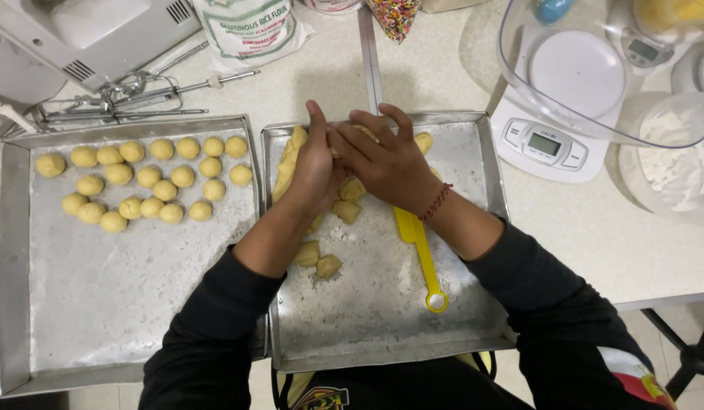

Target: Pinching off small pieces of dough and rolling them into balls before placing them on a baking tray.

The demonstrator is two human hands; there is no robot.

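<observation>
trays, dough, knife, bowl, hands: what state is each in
left tray: holds rolled dough balls
right tray: holds rough dough chunks
yellow knife: lying flat on the right tray, unheld
clear bowl: on scale
left hand, right hand: pressed together around dough

Black long sleeves [215, 334], red wrist cord [436, 202]

Off to the left of the hands, a tray [18, 250] carries rows of dough balls [151, 178], with mixer beaters [132, 95] and a flour bag [249, 30] beyond. To the right sit a kitchen scale [545, 144] and a flour bowl [674, 163].
</observation>
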